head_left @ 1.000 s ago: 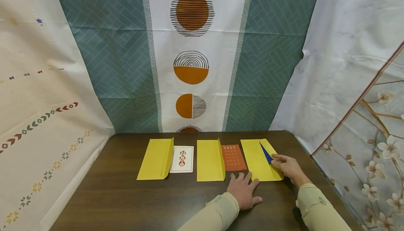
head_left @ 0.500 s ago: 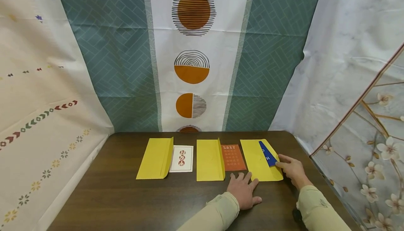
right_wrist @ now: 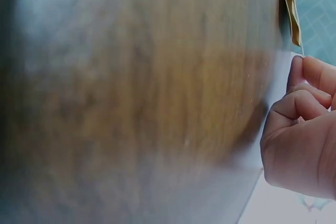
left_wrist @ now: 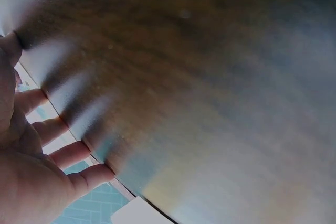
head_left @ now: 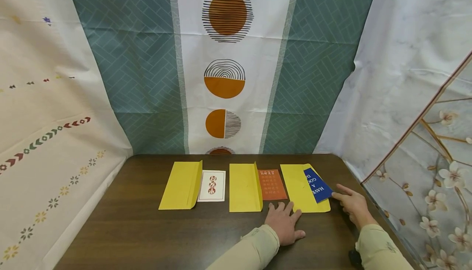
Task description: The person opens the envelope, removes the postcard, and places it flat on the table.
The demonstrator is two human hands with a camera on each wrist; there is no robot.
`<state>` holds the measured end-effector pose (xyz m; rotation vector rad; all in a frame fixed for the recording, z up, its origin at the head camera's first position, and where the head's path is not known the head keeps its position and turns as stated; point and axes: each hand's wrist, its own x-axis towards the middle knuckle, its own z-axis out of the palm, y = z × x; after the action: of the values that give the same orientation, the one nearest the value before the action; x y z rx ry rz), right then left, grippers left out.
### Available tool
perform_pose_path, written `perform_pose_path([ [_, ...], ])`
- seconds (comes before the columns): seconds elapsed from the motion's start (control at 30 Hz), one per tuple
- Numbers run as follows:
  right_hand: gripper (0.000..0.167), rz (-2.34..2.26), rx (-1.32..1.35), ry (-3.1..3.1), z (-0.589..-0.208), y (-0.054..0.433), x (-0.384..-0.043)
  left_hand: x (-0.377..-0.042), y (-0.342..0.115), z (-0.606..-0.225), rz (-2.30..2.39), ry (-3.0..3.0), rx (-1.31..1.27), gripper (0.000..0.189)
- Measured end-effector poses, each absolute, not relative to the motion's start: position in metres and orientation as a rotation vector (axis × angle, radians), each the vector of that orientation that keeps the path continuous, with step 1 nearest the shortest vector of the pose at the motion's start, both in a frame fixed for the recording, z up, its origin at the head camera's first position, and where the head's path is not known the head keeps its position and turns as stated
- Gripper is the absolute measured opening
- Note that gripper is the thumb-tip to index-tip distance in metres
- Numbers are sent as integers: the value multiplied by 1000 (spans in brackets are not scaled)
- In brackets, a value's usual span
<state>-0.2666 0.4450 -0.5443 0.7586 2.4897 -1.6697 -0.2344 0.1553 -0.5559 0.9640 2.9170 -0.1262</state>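
Observation:
At the right end of a row lies a yellow envelope (head_left: 296, 192). A blue card (head_left: 320, 186) with upside-down white lettering shows at its right-side opening, the card's left part hidden inside. My right hand (head_left: 355, 205) pinches the card's lower right corner between thumb and finger; in the right wrist view the card is edge-on beside the folded paper of the envelope (right_wrist: 290, 11). My left hand (head_left: 283, 224) rests on the table with fingers spread, its fingertips near the envelope's lower left corner and just below a red card (head_left: 273, 184).
That red card lies half under the flap side of a middle yellow envelope (head_left: 243, 188). Farther left, a white card (head_left: 212, 186) with red characters sits beside another yellow envelope (head_left: 180, 186). Patterned cloths hang behind the dark wooden table (head_left: 155, 237) and along both sides.
My right hand has moved to the right, drawing the blue card out of the right envelope, so much more of its lettering shows. The left hand has stayed in place.

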Motion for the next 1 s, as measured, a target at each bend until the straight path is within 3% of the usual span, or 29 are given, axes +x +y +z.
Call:
perform_pose_path([
  [0.6,87,-1467,577,2669,-530,441,-283,-235,157,-557,-119,2907,963,67],
  [1.0,64,-1371,496,2787,-530,431,-291,-236,156,-560,-124,2917,965,67],
])
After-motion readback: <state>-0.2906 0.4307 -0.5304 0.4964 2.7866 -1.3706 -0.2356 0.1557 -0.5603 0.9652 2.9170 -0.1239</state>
